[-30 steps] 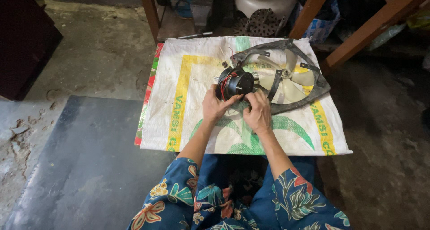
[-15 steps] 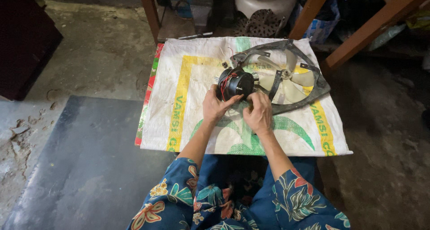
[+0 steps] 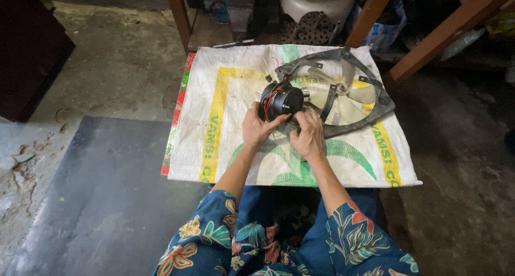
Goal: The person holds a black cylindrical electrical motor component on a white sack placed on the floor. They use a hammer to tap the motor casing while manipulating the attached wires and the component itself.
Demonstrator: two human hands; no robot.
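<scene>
Head view: hands (image 3: 284, 132) on fan motor (image 3: 282, 100)

You have just one camera, and it sits on your head. It looks steeply down and a bit forward, past your flowered sleeves at the bottom of the frame. Your hands sit near the middle, close to the camera. The white sack (image 3: 230, 120) fills the middle, and wooden legs (image 3: 179, 13) cross the top edge.

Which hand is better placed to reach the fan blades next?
Probably the right hand: it sits beside the pale fan blades in their dark frame, while the left hand grips the black motor on the far side.
</scene>
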